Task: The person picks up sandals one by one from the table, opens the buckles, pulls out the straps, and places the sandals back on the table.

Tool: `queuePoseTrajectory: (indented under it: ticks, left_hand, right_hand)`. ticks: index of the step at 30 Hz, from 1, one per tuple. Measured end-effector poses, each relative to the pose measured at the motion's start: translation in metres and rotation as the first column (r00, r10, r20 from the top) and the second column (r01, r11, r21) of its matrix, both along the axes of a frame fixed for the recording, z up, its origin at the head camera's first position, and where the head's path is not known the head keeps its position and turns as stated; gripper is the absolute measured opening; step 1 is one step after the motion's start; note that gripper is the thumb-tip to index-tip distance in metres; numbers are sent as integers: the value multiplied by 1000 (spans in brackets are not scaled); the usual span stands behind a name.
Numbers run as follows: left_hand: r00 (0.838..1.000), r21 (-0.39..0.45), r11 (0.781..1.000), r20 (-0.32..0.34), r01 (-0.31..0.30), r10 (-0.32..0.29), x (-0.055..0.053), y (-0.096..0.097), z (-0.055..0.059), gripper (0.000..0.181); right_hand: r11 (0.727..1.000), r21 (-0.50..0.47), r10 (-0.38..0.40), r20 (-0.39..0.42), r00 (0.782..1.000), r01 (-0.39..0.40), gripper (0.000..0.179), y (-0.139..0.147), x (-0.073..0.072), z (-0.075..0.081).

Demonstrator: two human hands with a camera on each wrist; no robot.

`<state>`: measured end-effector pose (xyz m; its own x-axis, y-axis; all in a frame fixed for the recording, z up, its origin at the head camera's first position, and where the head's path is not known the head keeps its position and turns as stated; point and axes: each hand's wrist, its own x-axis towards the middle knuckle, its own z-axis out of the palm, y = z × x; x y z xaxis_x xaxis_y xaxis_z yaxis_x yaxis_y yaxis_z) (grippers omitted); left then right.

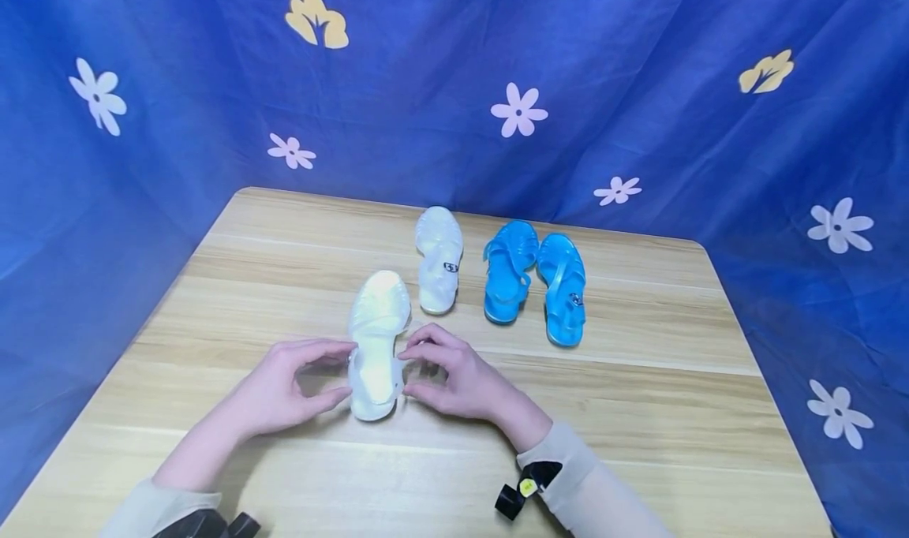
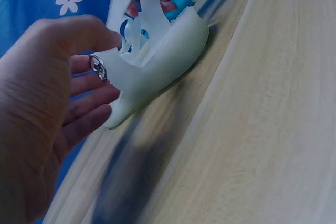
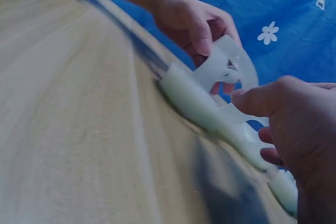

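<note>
A pearly white jelly sandal [image 1: 382, 305] lies on the table in front of me, toe pointing away. My left hand [image 1: 287, 384] is at its left side, thumb and fingers pinching the ankle strap near a small metal buckle [image 2: 98, 68]. From the other side my right hand [image 1: 458, 372] pinches the strap between thumb and fingers. In the right wrist view, the heel strap [image 3: 226, 64] stands up in a loop between both hands. The sole appears to rest on the wood. Part of the strap is hidden behind the fingers.
A second white sandal [image 1: 439, 238] lies just beyond, toe away. To its right are two blue jelly sandals, one [image 1: 503, 274] beside the other [image 1: 563, 329]. The light wooden table [image 1: 639, 412] meets a blue flowered curtain [image 1: 426, 88] at the back and sides.
</note>
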<state>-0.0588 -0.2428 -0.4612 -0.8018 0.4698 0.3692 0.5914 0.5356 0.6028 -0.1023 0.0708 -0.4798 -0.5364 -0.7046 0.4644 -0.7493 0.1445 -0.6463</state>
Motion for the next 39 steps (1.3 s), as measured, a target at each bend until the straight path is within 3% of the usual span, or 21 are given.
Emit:
queuePoseTrajectory:
  ticks: [4,7,15,22,28,34,39]
  left_hand:
    - [997,-29,999,-77,-30,28,0,1,0,61]
    - [992,-27,999,-127,-29,25,-1,1,-1,61]
    - [979,-28,1000,-204,8,-14,-9,-5,0,61]
    - [982,-32,998,-184,-46,39,-21,-6,1,57]
    - [982,-26,997,-175,-70,64,-36,-6,2,55]
    - [989,21,992,-76,-124,125,-48,-8,-4,52]
    - [987,22,988,-54,-150,151,-60,-5,-3,51]
  right_hand:
    - [999,35,3,-140,990,2,37,-7,2,-2]
    - [998,47,-19,-201,979,29,31,-13,4,-3]
    - [995,32,-88,-185,979,96,24,-22,-2,-5]
    - [988,43,-134,-233,963,148,23,-28,-12,-3]
    - [969,139,-151,-313,938,202,24,-38,-21,9]
    - [944,218,-166,-341,925,250,23,-45,-33,17]
    - [911,255,-226,-346,910,324,24,-47,-41,19]
